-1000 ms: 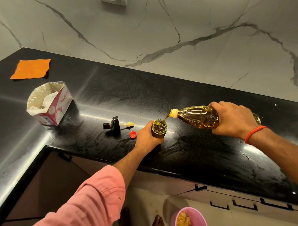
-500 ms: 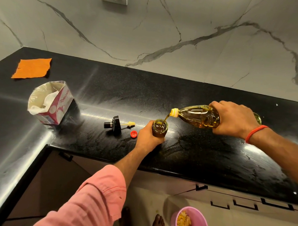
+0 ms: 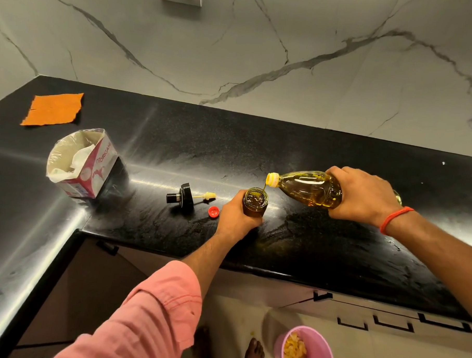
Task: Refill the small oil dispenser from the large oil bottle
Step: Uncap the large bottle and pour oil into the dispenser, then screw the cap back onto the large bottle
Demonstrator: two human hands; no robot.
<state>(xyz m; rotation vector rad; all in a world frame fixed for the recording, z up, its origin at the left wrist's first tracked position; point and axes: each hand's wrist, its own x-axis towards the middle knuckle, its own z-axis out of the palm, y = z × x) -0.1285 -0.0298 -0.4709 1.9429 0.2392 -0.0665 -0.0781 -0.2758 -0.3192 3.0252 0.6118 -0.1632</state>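
A small brown glass oil dispenser [image 3: 255,202] stands open on the black counter [image 3: 321,253], and my left hand [image 3: 234,218] grips its side. My right hand [image 3: 364,196] holds the large clear oil bottle [image 3: 307,188] tipped almost level, its yellow neck just above the dispenser's mouth. A thin stream of golden oil runs from the neck into the dispenser. The dispenser's black pump lid [image 3: 182,196] with its yellow tube lies on its side to the left. Beside it rests the bottle's red cap [image 3: 213,211].
An open pink and white tissue box [image 3: 81,162] sits at the counter's left corner, with an orange cloth [image 3: 52,109] behind it. On the floor below stands a pink bowl [image 3: 306,349] of yellow food, next to bare feet. A marble wall rises behind the counter.
The oil level in the dispenser has risen a little as the pouring goes on. Both hands and the bottle have stayed nearly in place.
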